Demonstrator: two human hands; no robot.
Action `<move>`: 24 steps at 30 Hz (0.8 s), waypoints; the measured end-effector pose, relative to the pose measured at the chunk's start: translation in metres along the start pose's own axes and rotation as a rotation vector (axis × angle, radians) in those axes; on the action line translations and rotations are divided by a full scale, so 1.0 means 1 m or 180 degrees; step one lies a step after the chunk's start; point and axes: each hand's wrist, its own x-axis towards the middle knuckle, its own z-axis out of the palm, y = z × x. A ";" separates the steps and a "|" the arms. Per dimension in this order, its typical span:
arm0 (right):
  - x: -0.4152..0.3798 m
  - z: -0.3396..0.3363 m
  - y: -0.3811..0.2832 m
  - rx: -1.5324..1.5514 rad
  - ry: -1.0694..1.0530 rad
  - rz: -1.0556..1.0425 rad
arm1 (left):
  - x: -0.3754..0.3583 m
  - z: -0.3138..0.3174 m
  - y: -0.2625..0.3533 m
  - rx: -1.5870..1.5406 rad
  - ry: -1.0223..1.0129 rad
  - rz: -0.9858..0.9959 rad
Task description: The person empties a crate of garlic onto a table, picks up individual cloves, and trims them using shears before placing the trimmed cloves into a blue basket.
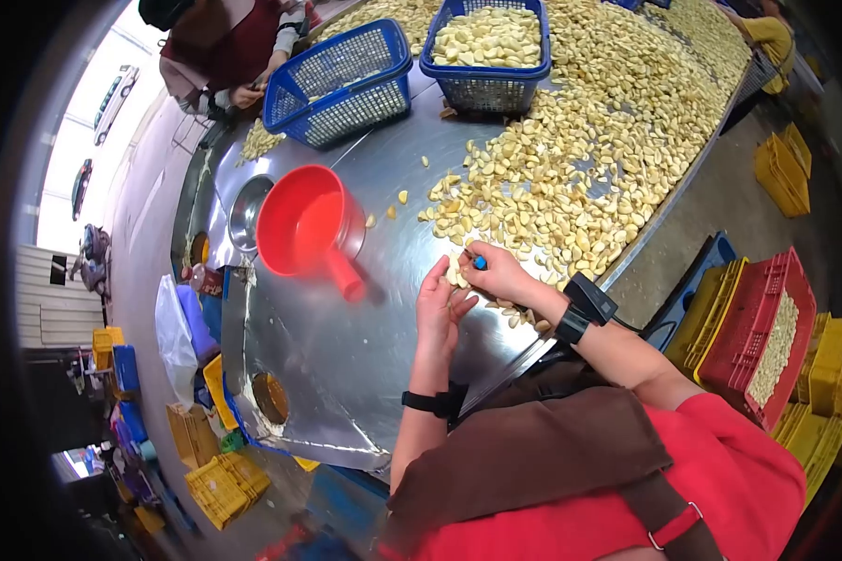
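My left hand [437, 307] is over the metal table [327, 365], its fingers curled around a few pale cream, clove-like pieces [455, 273]. Close against it, my right hand [498, 272] is closed on a small tool with a blue end [480, 263]; its working end is hidden between the hands. A large spread of yellowish clove-like pieces [571, 178] lies just beyond my hands, and several more are under my right wrist. To the left, a red dipper [299, 220] with a stubby handle rests on the metal.
A blue basket [482, 70] heaped with pale pieces and another blue basket [346, 103] stand at the back. A metal bowl [251, 213] sits left of the dipper. A co-worker's hand [248, 95] is at the far left; red crates [744, 337] are at right.
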 end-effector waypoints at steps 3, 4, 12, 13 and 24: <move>0.004 0.000 0.003 -0.0015 -0.0053 -0.0020 | -0.006 0.018 -0.001 0.0580 0.0347 0.0351; 0.004 -0.001 0.003 0.0001 -0.0066 -0.0034 | -0.005 0.020 -0.003 0.0593 0.0363 0.0365; 0.009 -0.018 0.006 0.0057 -0.0324 0.0105 | 0.005 0.023 -0.019 0.0526 0.0789 0.0224; 0.011 -0.021 0.004 0.0057 -0.0362 0.0107 | 0.005 0.024 -0.020 0.0512 0.0825 0.0228; 0.025 -0.005 0.019 0.0104 -0.0979 0.0172 | -0.003 0.011 -0.016 0.1284 0.0981 0.0242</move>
